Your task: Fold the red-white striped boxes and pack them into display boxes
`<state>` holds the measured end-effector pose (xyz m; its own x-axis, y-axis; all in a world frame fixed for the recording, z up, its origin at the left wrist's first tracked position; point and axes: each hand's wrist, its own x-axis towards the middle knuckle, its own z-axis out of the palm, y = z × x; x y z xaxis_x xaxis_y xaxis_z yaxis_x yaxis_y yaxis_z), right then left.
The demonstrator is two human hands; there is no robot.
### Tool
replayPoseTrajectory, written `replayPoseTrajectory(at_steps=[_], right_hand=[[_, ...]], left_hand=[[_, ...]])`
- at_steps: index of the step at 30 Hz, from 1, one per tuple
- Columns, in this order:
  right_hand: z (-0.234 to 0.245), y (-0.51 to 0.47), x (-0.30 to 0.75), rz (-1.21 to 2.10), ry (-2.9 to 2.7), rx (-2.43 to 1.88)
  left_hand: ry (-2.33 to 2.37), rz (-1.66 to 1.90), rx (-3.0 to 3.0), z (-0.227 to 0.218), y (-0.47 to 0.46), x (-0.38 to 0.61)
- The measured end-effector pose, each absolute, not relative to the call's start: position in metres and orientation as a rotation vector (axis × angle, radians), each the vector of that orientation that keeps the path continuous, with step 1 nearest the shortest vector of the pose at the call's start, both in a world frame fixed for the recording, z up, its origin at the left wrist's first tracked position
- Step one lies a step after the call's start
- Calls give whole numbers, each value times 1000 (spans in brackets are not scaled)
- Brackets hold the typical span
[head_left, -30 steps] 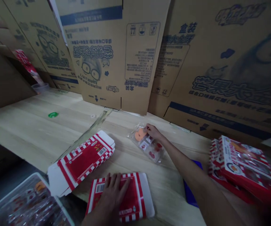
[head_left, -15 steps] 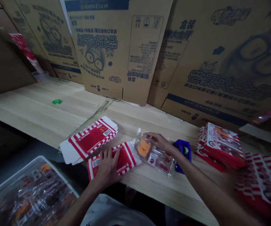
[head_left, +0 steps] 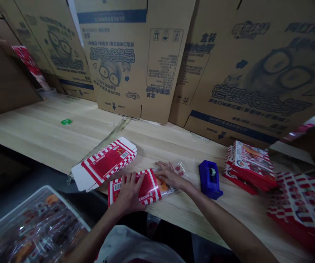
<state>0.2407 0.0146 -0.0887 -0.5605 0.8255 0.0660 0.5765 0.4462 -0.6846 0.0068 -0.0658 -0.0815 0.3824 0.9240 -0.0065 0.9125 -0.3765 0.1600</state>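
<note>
My left hand (head_left: 131, 193) grips a red and white candy box (head_left: 150, 185) at the table's front edge, its fingers laid over the printed face. A clear plastic packet (head_left: 179, 168) with an orange piece and small red pieces lies partly inside the box's right end. My right hand (head_left: 170, 176) is closed over this packet close to the opening and covers much of it. Just behind the held box is a stack of flattened red and white cartons (head_left: 105, 162). To the right of my right hand stands a blue tape dispenser (head_left: 210, 179).
Filled red and white boxes (head_left: 252, 164) are stacked on the right, with more boxes (head_left: 300, 208) in front. A white-rimmed bin (head_left: 48, 188) of wrapped packets stands lower left. Large cardboard cartons (head_left: 130, 65) line the back. A green ring (head_left: 66, 122) lies on the wooden table (head_left: 37, 128).
My right hand has moved left with the packet, whose left part has gone into the box's end. The box's white flap no longer shows. My left hand still holds the box.
</note>
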Motion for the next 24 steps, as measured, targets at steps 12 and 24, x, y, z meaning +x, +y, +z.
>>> replayPoseTrajectory(at_steps=[12,24], right_hand=[[-115,-22,285,797,-1297,-1799],[-112,-88,223,835,-948,-1379]], left_hand=[[1697,164,2474,-85,-67,24],[1981,526,2279,-69,-71,42]])
